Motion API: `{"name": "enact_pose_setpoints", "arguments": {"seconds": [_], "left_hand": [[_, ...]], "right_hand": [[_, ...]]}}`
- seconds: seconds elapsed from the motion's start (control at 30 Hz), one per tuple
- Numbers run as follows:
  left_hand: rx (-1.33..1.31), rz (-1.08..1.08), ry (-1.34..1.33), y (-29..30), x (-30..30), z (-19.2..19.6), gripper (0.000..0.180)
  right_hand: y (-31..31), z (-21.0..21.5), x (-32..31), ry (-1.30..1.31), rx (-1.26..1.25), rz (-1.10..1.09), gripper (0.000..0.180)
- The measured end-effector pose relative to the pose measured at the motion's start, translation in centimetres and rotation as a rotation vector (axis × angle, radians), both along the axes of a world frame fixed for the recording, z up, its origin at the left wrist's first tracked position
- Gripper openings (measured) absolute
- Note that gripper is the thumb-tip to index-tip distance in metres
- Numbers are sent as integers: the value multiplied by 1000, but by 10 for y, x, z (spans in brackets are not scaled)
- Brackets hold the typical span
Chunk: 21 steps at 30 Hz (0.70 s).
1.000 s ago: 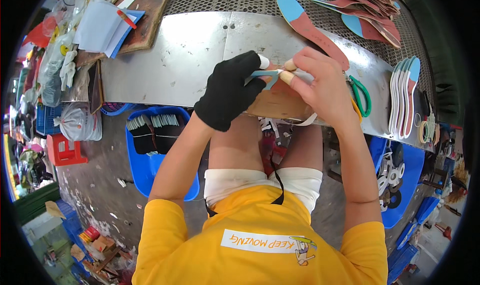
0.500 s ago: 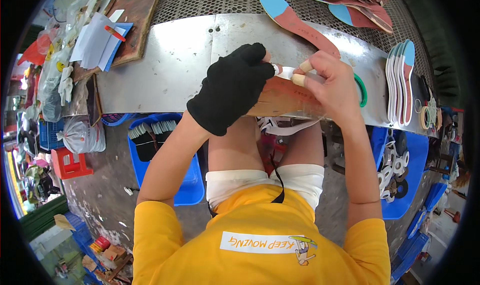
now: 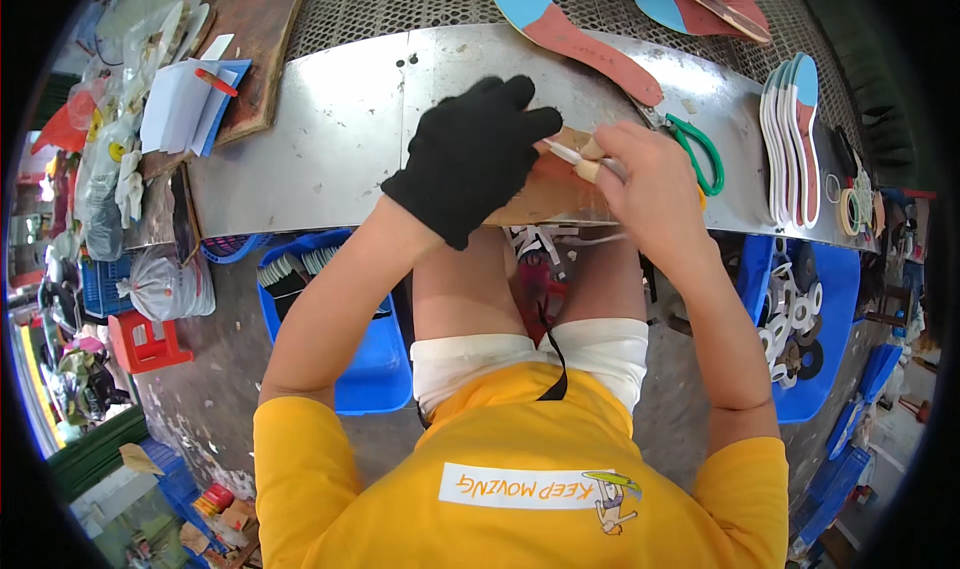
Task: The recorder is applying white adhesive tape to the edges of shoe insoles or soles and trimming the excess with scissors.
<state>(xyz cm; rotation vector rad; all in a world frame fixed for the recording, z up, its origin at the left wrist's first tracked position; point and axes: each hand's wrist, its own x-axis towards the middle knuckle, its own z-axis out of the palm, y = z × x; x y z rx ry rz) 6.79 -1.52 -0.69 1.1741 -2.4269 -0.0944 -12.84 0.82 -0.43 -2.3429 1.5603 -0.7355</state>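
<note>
My left hand, in a black glove, bends over the near edge of the metal table with its thumb hidden. Below its fingers lies a reddish-brown insole, largely covered by both hands; the glove seems to grip its left part. A narrow white strip runs along it. My right hand, bare but for pale finger covers, pinches that strip between thumb and forefinger. Just beyond the right hand lie green-handled scissors, beside a blue-and-red insole.
More insoles are heaped on the mesh surface, and a row stands at the right. Papers with a red pen lie at left. Blue bins flank my legs; the right bin holds white and black rolls.
The white strip has turned from a raised loop to a slanting line between my hands. My left forefinger has stretched out, and my right hand has dropped slightly, exposing more of the scissors.
</note>
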Motion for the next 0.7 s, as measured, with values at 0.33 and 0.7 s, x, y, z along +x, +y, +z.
{"name": "enact_pose_setpoints", "arguments": {"seconds": [0.33,0.7], "left_hand": [[5,-212,200,-11,-32,-4,23],[-98,-55,0,11,-53,-6,20]], "right_hand": [[-26,10,-74,-359,536,60,18],[-1,-20,-84,-289,60,189,15]]}}
